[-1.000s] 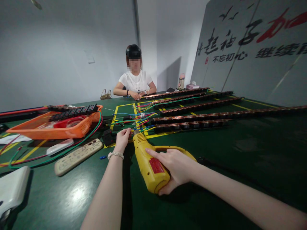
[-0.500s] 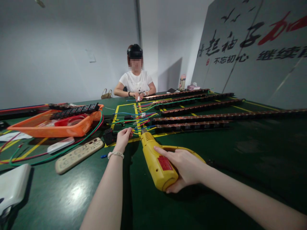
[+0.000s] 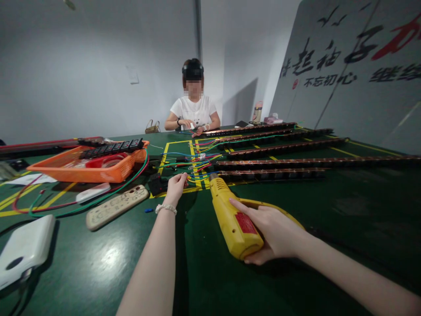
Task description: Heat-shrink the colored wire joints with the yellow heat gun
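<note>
My right hand (image 3: 274, 230) is wrapped round the handle of a yellow heat gun (image 3: 232, 217), whose nozzle points away from me toward a bundle of coloured wires (image 3: 197, 164). My left hand (image 3: 176, 186), with a bracelet at the wrist, is closed on the wire ends just left of the nozzle, beside a small black block (image 3: 155, 184). The wires lead to long black and copper strips (image 3: 279, 164) lying across the green table (image 3: 108, 263).
An orange basket (image 3: 88, 169) with black parts sits at the left, with a beige socket strip (image 3: 116, 206) and white devices (image 3: 24, 248) nearer me. Across the table a person in a white shirt (image 3: 194, 114) works with both hands. A lettered board leans at the right.
The view has swung so everything sits further right. The heat gun's nozzle has drawn slightly right, away from my left hand; both hands keep their grip.
</note>
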